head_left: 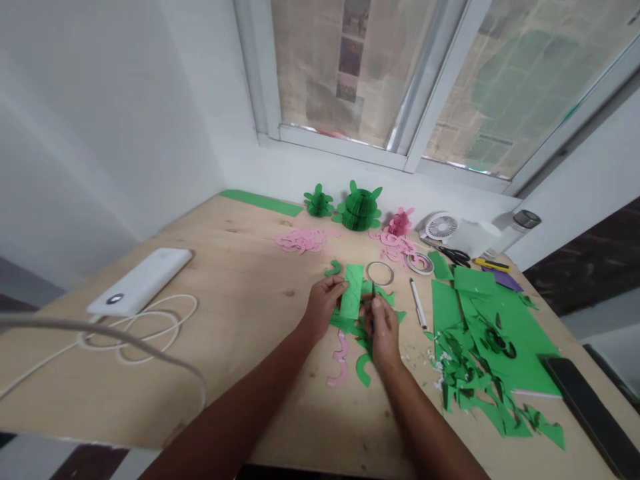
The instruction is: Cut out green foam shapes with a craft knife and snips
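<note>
My left hand [324, 305] pinches the left edge of a green paper strip [354, 283] and holds it just above the table. Faint curved lines show on the strip. To its right, my right hand [384, 327] is closed on a dark, slim pen-like tool [373, 291], its thin end pointing away from me; its exact kind is unclear. Green paper cut-outs lie under and around both hands, partly hidden. Nearer to me are a wavy pink paper strip [339, 368] and a curved green piece [364, 371]. Just beyond my hands lies a thin ring [381, 273].
Green paper balls [360, 208] and a pink one [400, 222] stand by the wall near a small fan [441, 227]. At right are a white pen [418, 305], green sheets [520, 327], small scissors [497, 340], scraps and a phone [590, 413]. A corded power bank [143, 280] lies left.
</note>
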Motion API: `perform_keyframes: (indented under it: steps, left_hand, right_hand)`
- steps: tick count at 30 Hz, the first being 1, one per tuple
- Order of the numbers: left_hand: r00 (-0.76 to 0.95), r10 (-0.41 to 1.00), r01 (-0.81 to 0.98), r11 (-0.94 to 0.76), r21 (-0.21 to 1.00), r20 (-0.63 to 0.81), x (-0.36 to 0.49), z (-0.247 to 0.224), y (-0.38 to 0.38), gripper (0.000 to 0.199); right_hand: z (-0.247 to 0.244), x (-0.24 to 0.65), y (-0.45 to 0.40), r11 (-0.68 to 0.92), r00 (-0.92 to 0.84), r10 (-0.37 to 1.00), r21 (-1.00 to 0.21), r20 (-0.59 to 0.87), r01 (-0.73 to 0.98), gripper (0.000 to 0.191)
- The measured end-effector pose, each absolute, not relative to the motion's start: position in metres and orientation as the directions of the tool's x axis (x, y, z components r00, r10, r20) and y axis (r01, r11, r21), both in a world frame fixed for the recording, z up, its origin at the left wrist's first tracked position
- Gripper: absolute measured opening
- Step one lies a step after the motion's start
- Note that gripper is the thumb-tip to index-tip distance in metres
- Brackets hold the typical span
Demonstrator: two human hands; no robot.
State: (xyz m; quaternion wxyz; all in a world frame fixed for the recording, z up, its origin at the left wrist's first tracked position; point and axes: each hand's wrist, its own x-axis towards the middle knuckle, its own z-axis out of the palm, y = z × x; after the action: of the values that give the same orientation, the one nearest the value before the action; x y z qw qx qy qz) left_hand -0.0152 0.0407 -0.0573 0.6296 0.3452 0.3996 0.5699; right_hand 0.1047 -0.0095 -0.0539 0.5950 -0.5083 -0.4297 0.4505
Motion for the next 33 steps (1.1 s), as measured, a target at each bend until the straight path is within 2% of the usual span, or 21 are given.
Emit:
perform_keyframes:
  steps: [21, 27, 33]
  left_hand:
    - [0.054, 0.995, -0.501, 0.104, 0.859, -0.089, -0.0222, -0.0482, 0.0326, 0.024]
    - [0.088, 0.995, -0.483, 0.090, 0.871, -0.054, -0.0231, -0.0492, 0.0319, 0.025]
    - [0.098, 0.994, -0.442, 0.082, 0.893, -0.043, -0.0226, -0.0542, 0.0337, 0.026]
  right_hand:
    - [-0.0597, 0.1044, -0.0081, -0.023, 0.154, 0.988, -1.000, -0.022, 0.001, 0.053]
    - [-0.0590, 0.1042, -0.0100, 0.008, 0.107, 0.994, -1.000, 0.010, 0.026, 0.055]
    - [-0.0616, 0.1042, -0.0097, -0.011, 0.092, 0.996, -1.000, -0.014, -0.028, 0.054]
